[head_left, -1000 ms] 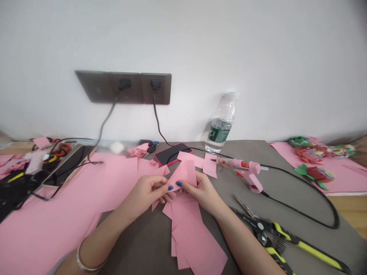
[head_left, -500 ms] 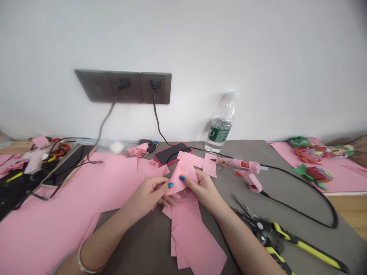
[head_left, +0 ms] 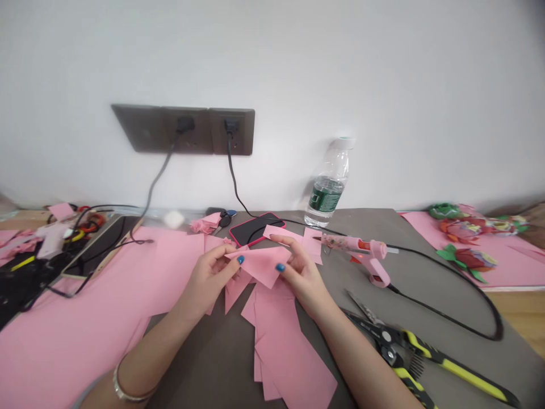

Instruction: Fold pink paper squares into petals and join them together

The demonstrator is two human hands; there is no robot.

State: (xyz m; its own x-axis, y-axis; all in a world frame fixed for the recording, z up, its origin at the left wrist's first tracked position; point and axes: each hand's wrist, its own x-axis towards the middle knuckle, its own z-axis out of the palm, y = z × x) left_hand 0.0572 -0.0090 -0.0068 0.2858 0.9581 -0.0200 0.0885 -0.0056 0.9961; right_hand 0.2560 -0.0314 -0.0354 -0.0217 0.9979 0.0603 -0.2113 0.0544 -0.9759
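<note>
A small piece of pink paper (head_left: 264,266), folded to a triangle with its point down, is held up between both hands. My left hand (head_left: 216,274) is closed, pinching the left corner between thumb and fingers. At the right corner, my right hand (head_left: 301,275) grips it with the thumb in front and the index finger stretched out behind. Just below lies a fanned stack of pink paper squares (head_left: 283,346). Behind the hands rests a phone with a pink case (head_left: 255,228), partly covered by paper.
A pink glue gun (head_left: 361,250) trails its cord on the right, near yellow-and-black pliers (head_left: 395,341). A water bottle (head_left: 327,187) stands by the wall. Large pink sheets (head_left: 97,307) and another phone (head_left: 104,244) lie left; paper flowers (head_left: 468,255) lie far right.
The paper has gone from an upright piece with its peak up to a wide triangle pointing down. My hands have moved slightly apart, and my right index finger has lifted.
</note>
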